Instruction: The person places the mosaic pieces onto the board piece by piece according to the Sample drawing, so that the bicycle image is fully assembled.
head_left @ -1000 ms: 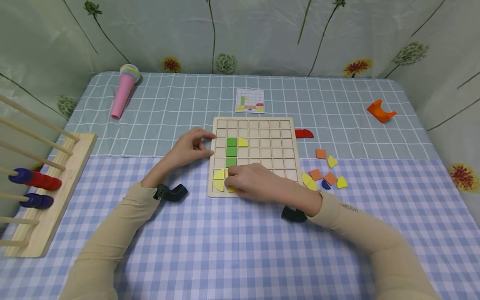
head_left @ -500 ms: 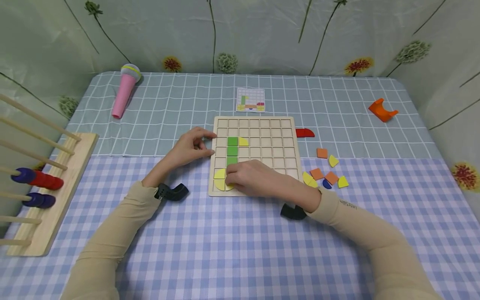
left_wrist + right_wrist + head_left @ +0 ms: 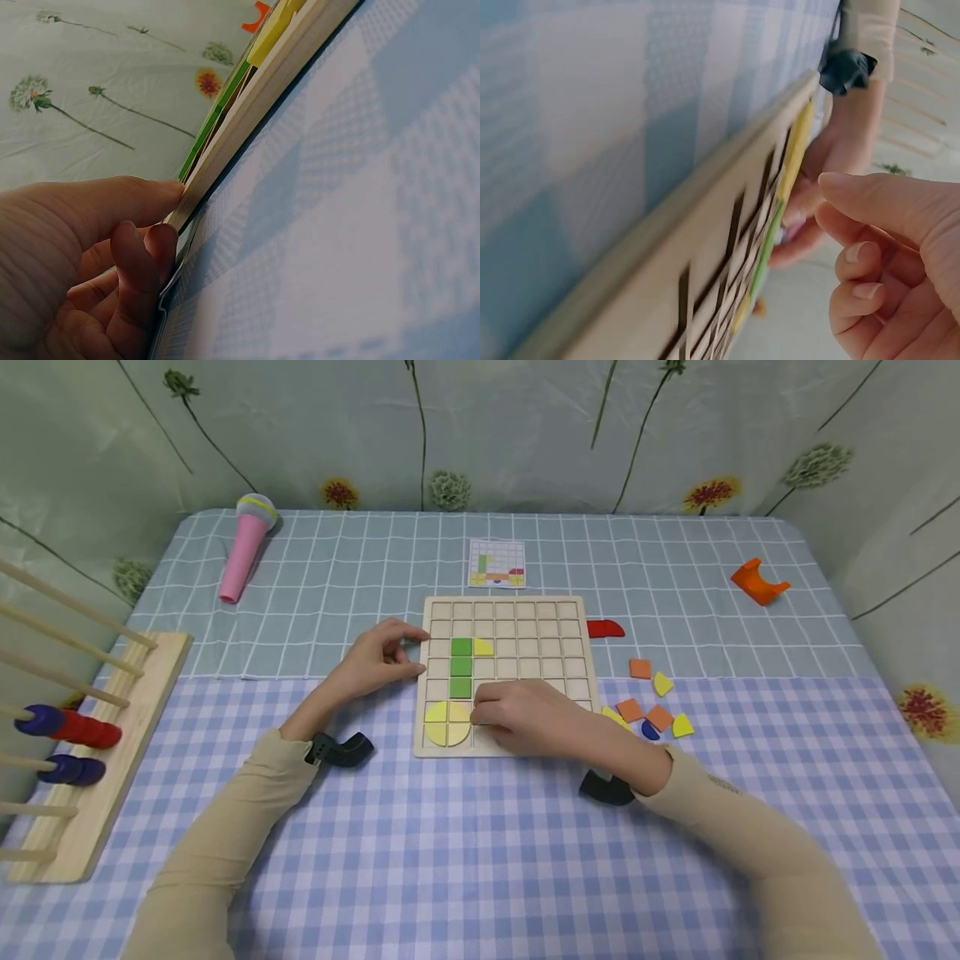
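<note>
A wooden grid board (image 3: 540,647) lies before me. In its near left corner, yellow quarter-circle tiles (image 3: 437,713) form a full circle. Green square tiles (image 3: 461,667) make a column above, with a single yellow quarter tile (image 3: 483,648) beside the top one. My left hand (image 3: 375,660) touches the board's left edge with thumb and index finger; in the left wrist view the thumb (image 3: 142,196) lies against the rim. Just right of the yellow circle, my right hand (image 3: 528,714) hovers low over the board. The right wrist view shows its curled fingers (image 3: 859,292) holding nothing.
Orange squares (image 3: 641,668), yellow tiles (image 3: 682,725) and a blue half-circle (image 3: 649,730) lie right of the board. Red pieces (image 3: 604,628) touch its right side. Behind it sits a pattern card (image 3: 497,562). A toy microphone (image 3: 243,547), bead rack (image 3: 142,693) and orange curved piece (image 3: 759,582) lie farther out.
My right hand has drawn back to the right from the yellow tiles, uncovering the whole yellow circle and the lowest green square. The left hand has stayed at the board's edge.
</note>
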The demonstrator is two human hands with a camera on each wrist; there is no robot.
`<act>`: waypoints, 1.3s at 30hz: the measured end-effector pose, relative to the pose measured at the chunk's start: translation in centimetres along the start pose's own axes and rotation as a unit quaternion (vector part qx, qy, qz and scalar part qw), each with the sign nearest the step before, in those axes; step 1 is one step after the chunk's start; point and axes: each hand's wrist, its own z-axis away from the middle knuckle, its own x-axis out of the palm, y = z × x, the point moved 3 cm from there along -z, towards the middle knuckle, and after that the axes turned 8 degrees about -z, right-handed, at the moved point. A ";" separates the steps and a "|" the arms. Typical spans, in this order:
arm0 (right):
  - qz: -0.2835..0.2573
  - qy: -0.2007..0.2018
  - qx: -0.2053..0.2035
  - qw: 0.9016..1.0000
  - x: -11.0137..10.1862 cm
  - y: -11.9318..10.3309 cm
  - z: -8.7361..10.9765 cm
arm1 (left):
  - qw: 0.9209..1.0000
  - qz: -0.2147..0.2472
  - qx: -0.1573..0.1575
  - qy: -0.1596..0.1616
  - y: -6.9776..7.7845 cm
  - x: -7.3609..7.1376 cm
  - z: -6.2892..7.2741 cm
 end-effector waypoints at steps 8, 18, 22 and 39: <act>-0.021 0.059 0.015 0.998 -1.5 1.5 3.8 | 1.000 -0.007 0.004 0.002 0.0 0.0 0.1; -0.001 0.075 0.076 0.994 -2.6 3.7 7.5 | 1.000 0.002 0.006 0.005 -0.2 0.1 0.3; 0.003 0.100 0.099 0.990 -3.1 4.6 8.8 | 1.000 0.003 0.012 0.007 -0.2 0.2 0.4; -0.007 0.126 0.252 0.959 -4.9 8.9 13.1 | 1.000 -0.005 0.024 0.017 -0.1 0.3 0.7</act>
